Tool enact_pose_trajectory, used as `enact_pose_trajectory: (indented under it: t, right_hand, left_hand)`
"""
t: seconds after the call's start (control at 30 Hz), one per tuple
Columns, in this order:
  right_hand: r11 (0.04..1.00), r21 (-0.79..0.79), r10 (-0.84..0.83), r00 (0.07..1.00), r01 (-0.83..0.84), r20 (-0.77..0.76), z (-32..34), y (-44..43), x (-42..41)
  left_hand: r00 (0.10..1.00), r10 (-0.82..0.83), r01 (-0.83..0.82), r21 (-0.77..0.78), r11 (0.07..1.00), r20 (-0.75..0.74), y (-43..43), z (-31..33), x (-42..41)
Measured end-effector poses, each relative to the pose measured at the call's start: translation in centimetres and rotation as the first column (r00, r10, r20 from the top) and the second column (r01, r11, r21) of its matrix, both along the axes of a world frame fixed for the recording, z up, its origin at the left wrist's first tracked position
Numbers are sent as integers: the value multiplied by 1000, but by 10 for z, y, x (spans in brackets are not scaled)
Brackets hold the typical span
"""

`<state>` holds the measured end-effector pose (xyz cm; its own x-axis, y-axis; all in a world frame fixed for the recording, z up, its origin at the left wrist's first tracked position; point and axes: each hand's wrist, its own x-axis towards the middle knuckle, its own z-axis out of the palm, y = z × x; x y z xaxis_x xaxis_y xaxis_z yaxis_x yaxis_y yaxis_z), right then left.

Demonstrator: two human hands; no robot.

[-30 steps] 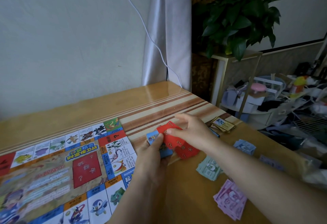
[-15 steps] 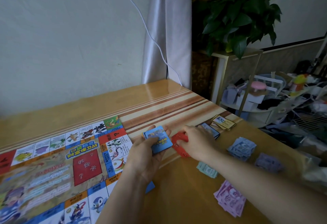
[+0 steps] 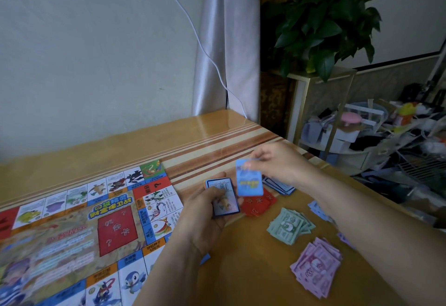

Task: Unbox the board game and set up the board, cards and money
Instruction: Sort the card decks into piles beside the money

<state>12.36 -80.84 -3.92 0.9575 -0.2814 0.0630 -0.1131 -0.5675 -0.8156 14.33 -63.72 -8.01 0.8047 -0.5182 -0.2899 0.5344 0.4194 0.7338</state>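
A single blue card [image 3: 248, 180] is held upright, long axis near vertical, pinched at its top edge in the grip of the right hand [image 3: 277, 164]. Just to its left a stack of cards [image 3: 224, 198] is clasped in the left hand [image 3: 205, 214], thumb across its face. The likely target, a blue pile [image 3: 281, 186], lies to the card's right, nearest the right hand and partly hidden by its wrist. Red cards [image 3: 259, 204] lie below on the worktop [image 3: 241, 269]. The board [image 3: 84, 221] is cut off at left; card print is blurred
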Motion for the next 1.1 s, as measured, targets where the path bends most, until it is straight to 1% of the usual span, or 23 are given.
enact_pose_trajectory:
  t: [0.07, 0.1, 0.13, 0.27, 0.33, 0.4, 0.47, 0.53, 0.63, 0.67, 0.7, 0.73, 0.77, 0.8, 0.83, 0.87, 0.9, 0.97, 1.03, 1.1]
  right_hand:
    - [989, 104, -120, 985, 108, 127, 3, -15, -1]
    - [984, 120, -150, 974, 130, 168, 2, -22, -2]
    - [985, 99, -156, 972, 140, 177, 0, -28, -4]
    - [975, -153, -151, 984, 164, 91, -23, -47, -10]
    - [950, -265, -153, 987, 162, 54, -37, -54, -11]
    - [921, -364, -143, 990, 140, 17, -50, -59, -10]
    - [898, -427, -121, 993, 104, -13, -58, -61, -10]
    - [888, -451, -118, 992, 90, -36, -60, -61, -10]
    - [837, -539, -160, 984, 93, -78, -58, -62, -7]
    - [812, -575, -176, 982, 105, -69, -56, -60, -7]
    - [806, -578, -181, 983, 127, -37, -54, -57, -7]
    - [836, -529, -168, 986, 144, 3, -48, -51, -8]
    - [892, -429, -140, 990, 141, 34, -39, -43, -9]
    - [947, -302, -104, 994, 107, 27, -29, -34, -11]
    - [982, -179, -58, 998, 54, -18, -18, -24, -13]
    - [994, -105, -2, 997, -7, -82, -10, -16, -15]
    - [994, -89, 53, 987, -67, -150, -4, -10, -16]
    - [982, -118, 118, 964, -150, -238, 1, -4, -16]
    - [981, -113, 129, 962, -160, -240, 3, -3, -15]
    - [986, -72, 129, 967, -148, -218, 6, -7, -15]
  left_hand:
    - [1000, 2, -2, -30, 1000, -6, 0, -2, 2]
    - [1000, -3, 3, -24, 1000, 8, 0, -3, 2]
    - [1000, -6, 6, -11, 1000, 17, 0, -4, 2]
    - [1000, -16, 15, 21, 1000, 25, -7, -6, -4]
    - [999, -30, 29, 25, 999, 41, -9, -7, -5]
    - [997, -37, 33, 66, 997, 61, -9, -7, -7]
    - [996, -40, 32, 99, 995, 74, -10, -7, -9]
    - [995, -50, 39, 121, 992, 87, -10, -7, -10]
    - [987, -80, 55, 178, 983, 137, -10, -9, -12]
    - [984, -87, 55, 198, 979, 155, -10, -9, -12]
    - [980, -94, 55, 220, 974, 174, -10, -10, -12]
    - [976, -104, 56, 240, 969, 192, -10, -10, -12]
    - [971, -113, 57, 258, 964, 210, -10, -10, -12]
    - [966, -123, 56, 278, 959, 229, -10, -10, -12]
    - [961, -128, 52, 296, 954, 244, -11, -11, -12]
    - [959, -130, 49, 306, 951, 251, -11, -11, -12]
    - [958, -129, 45, 310, 950, 256, -11, -11, -12]
    - [956, -128, 44, 307, 951, 262, -10, -10, -12]
    - [965, -121, 57, 265, 963, 231, -9, -8, -10]
    - [983, -85, 53, 198, 979, 160, -7, -6, -7]
